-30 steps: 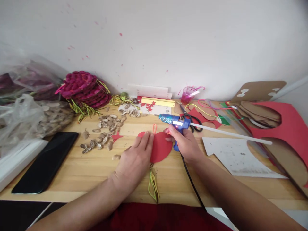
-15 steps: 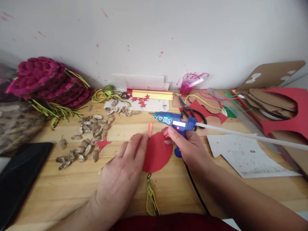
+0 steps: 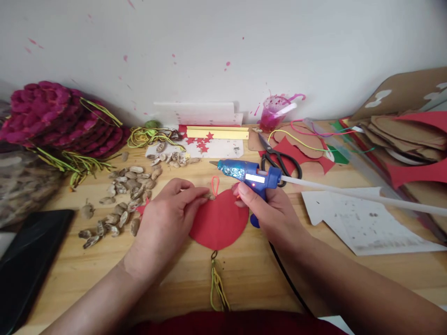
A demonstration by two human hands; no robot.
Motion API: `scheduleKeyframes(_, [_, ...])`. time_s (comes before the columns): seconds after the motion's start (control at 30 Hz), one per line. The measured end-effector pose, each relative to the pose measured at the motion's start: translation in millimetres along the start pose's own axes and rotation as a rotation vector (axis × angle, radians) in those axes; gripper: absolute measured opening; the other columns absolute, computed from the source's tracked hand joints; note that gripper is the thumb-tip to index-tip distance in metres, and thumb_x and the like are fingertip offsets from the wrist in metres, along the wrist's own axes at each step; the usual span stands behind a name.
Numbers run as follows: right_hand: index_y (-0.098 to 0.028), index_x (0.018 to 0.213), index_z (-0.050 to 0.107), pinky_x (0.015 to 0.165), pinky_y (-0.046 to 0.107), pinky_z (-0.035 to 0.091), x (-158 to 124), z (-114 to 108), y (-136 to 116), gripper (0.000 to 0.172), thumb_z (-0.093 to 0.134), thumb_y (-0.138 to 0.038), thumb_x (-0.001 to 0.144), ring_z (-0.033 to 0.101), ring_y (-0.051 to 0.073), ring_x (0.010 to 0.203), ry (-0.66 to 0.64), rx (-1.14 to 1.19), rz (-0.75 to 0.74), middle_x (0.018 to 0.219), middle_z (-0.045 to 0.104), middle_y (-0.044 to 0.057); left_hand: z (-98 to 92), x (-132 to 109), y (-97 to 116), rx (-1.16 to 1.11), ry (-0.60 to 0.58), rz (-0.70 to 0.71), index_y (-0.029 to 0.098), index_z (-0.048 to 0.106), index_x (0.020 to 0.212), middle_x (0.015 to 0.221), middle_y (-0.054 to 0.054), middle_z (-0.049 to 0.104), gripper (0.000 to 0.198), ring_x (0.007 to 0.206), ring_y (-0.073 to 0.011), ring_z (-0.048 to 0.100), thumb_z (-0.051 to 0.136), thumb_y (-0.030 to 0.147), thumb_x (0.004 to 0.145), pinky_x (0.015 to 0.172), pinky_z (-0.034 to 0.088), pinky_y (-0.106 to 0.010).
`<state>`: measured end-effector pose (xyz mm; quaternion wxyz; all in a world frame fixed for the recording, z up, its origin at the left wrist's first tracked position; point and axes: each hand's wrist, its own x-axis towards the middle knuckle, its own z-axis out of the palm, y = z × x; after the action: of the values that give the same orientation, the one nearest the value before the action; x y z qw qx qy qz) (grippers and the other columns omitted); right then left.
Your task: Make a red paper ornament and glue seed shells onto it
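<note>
A red paper disc (image 3: 220, 225) lies on the wooden table, with an orange loop (image 3: 215, 185) at its top and a green-yellow tassel (image 3: 217, 284) below. At the disc's upper left edge my left hand (image 3: 171, 209) is closed, its fingertips pinching beside the loop. A small brownish bit shows at those fingertips; its kind is unclear. My right hand (image 3: 275, 209) grips a blue hot glue gun (image 3: 233, 170), nozzle pointing left above the disc. A long white glue stick (image 3: 335, 187) sticks out of its back. Some right fingers also touch the disc's right edge.
Peanut shells (image 3: 134, 184) and a red star lie left of my left hand. Black scissors (image 3: 284, 160) sit behind the glue gun. Further around are stacked pink discs (image 3: 52, 111), a black phone-like slab (image 3: 33, 260), a pink-stained cup (image 3: 274, 113), red paper scraps and white paper (image 3: 370, 223).
My left hand has lifted off the disc's left part, its fingertips now pinching near the orange loop. The glue gun has shifted slightly left in the picture. The camera view has moved a little.
</note>
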<state>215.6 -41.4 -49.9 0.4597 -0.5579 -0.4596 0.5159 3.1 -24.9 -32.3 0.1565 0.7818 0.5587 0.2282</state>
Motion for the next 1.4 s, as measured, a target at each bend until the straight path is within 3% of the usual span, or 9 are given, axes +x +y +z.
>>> scheduleKeyframes(0.47, [-0.026, 0.094, 0.075, 0.086, 0.04, 0.057, 1, 0, 1, 0.035, 0.067, -0.059, 0.091, 0.071, 0.024, 0.093, -0.009, -0.039, -0.009, 0.101, 0.076, 0.004, 6.3, -3, -2, 0.14, 0.054, 0.055, 0.029, 0.081, 0.103, 0.098, -0.002, 0.07, 0.03, 0.082, -0.0157, 0.066, 0.054, 0.019, 0.097, 0.07, 0.049, -0.026])
scheduleKeyframes(0.63, [-0.026, 0.095, 0.076, 0.085, 0.039, 0.057, 1, 1, 0, 0.035, 0.067, -0.06, 0.091, 0.072, 0.024, 0.092, -0.002, -0.032, -0.005, 0.101, 0.077, 0.005, 10.4, -11, -6, 0.221, 0.066, 0.129, 0.027, 0.077, 0.112, 0.105, -0.003, 0.069, 0.034, 0.084, -0.0162, 0.067, 0.05, 0.013, 0.097, 0.071, 0.052, -0.026])
scheduleKeyframes(0.73, [-0.026, 0.096, 0.077, 0.086, 0.04, 0.057, 2, 2, 0, 0.035, 0.068, -0.06, 0.09, 0.072, 0.025, 0.093, -0.009, -0.015, -0.011, 0.102, 0.077, 0.005, 10.0, -18, -6, 0.267, 0.068, 0.185, 0.024, 0.07, 0.125, 0.121, -0.007, 0.067, 0.044, 0.099, -0.0196, 0.069, 0.044, 0.006, 0.095, 0.079, 0.056, -0.028])
scheduleKeyframes(0.83, [-0.026, 0.096, 0.078, 0.087, 0.041, 0.058, 3, 3, 2, 0.035, 0.069, -0.06, 0.089, 0.071, 0.024, 0.092, -0.004, 0.004, -0.021, 0.101, 0.077, 0.005, 7.2, -24, -3, 0.307, 0.04, 0.256, 0.02, 0.057, 0.141, 0.136, -0.013, 0.063, 0.055, 0.116, -0.0251, 0.065, 0.039, 0.001, 0.092, 0.095, 0.058, -0.038])
scheduleKeyframes(0.9, [-0.026, 0.096, 0.078, 0.087, 0.041, 0.058, 4, 3, 4, 0.035, 0.069, -0.059, 0.089, 0.071, 0.024, 0.092, -0.001, 0.014, -0.024, 0.101, 0.078, 0.005, 5.1, -27, 0, 0.339, 0.006, 0.302, 0.018, 0.053, 0.145, 0.137, -0.014, 0.063, 0.058, 0.115, -0.0265, 0.065, 0.039, -0.001, 0.091, 0.099, 0.057, -0.042])
scheduleKeyframes(1.1, [-0.026, 0.102, 0.079, 0.088, 0.041, 0.057, 5, 4, 4, 0.035, 0.068, -0.058, 0.09, 0.072, 0.024, 0.094, -0.02, 0.019, -0.055, 0.102, 0.078, 0.005, 4.8, -28, 8, 0.481, -0.029, 0.33, 0.014, 0.06, 0.138, 0.127, -0.013, 0.068, 0.054, 0.1, -0.0253, 0.065, 0.047, -0.003, 0.088, 0.089, 0.06, -0.039])
scheduleKeyframes(1.4, [-0.026, 0.1, 0.078, 0.092, 0.043, 0.057, 7, 3, 5, 0.033, 0.068, -0.057, 0.091, 0.071, 0.024, 0.099, -0.021, 0.009, -0.091, 0.104, 0.077, 0.005, 7.5, -29, 26, 0.659, -0.128, 0.252, 0.013, 0.062, 0.138, 0.129, -0.014, 0.069, 0.049, 0.107, -0.026, 0.066, 0.047, 0.001, 0.093, 0.089, 0.062, -0.036])
